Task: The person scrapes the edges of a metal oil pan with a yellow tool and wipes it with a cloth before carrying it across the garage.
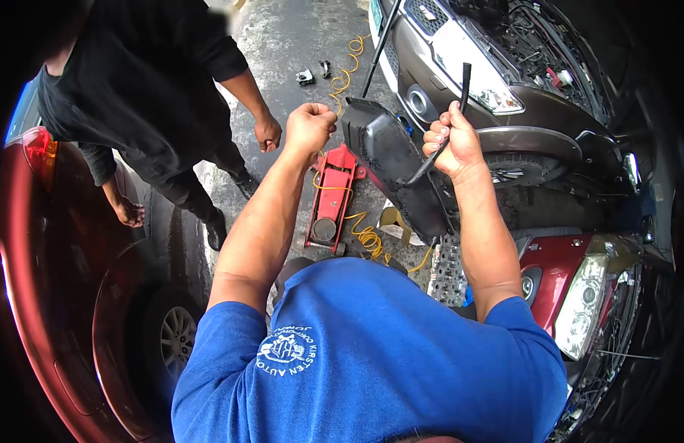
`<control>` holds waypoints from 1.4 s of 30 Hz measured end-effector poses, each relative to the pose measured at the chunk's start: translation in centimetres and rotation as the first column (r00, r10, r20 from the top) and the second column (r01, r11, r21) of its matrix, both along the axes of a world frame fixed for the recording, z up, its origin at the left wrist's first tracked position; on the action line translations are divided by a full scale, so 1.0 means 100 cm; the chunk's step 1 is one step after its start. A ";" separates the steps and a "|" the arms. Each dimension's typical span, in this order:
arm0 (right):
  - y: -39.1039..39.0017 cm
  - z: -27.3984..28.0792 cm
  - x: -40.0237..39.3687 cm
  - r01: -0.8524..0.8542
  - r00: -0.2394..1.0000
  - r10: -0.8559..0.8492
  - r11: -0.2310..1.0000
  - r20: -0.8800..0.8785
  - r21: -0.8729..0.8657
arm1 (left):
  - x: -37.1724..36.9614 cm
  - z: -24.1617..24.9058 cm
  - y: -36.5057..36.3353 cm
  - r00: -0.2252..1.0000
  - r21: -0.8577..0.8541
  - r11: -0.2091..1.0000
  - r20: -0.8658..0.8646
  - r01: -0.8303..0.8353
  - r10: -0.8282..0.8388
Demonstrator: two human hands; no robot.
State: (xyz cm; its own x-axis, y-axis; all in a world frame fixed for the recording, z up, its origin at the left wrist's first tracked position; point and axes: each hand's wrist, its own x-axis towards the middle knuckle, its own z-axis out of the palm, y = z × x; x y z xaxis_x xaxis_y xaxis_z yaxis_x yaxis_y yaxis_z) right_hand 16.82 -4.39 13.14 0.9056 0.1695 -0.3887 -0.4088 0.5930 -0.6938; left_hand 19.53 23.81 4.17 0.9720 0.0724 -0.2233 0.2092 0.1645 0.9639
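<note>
My right hand [454, 145] is closed around a black hose-like piece [466, 80], with one end sticking up above the fist and the other reaching down over a large black moulded part [390, 151]. My left hand [310, 131] is raised with fingers pinched together, near the upper left corner of that moulded part. Whatever the left fingers hold, if anything, is too small to make out. Beneath the left hand on the floor is a red floor jack [333, 193].
A co-worker in black [150, 81] stands at the left beside a dark red car [54, 273]. Along the right are a grey vehicle [431, 81] with its engine bay exposed and a red car front [552, 269]. A yellow coiled hose [368, 240] and a metal engine part [447, 273] lie below.
</note>
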 end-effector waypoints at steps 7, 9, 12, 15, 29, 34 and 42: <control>-0.019 0.010 0.062 0.026 0.998 -0.035 0.986 0.054 0.164 | 0.010 -0.046 0.042 0.914 -0.373 0.859 -0.336 -0.350 0.227; -0.016 0.015 0.084 0.039 0.997 -0.051 0.978 0.057 0.204 | 0.019 -0.060 0.044 0.903 -0.394 0.843 -0.369 -0.367 0.220; -0.008 0.013 0.116 0.051 0.996 -0.066 0.973 0.059 0.224 | 0.042 -0.077 0.046 0.884 -0.382 0.846 -0.424 -0.371 0.196; 0.009 0.007 0.146 0.057 0.997 -0.066 0.979 0.041 0.196 | 0.072 -0.093 0.049 0.894 -0.348 0.880 -0.417 -0.323 0.164; 0.162 -0.050 0.321 0.105 0.986 -0.121 0.985 -0.114 -0.134 | 0.274 -0.158 0.194 0.812 -0.308 0.943 -0.579 -0.128 -0.079; 0.210 -0.056 0.381 -0.015 0.999 0.000 0.946 -0.048 -0.323 | 0.311 -0.129 0.250 0.851 -0.352 0.910 -0.525 -0.217 0.000; 0.253 -0.091 0.494 -0.119 0.878 0.474 0.359 0.071 -0.926 | 0.352 -0.105 0.305 0.828 -0.240 0.896 -0.520 -0.375 0.207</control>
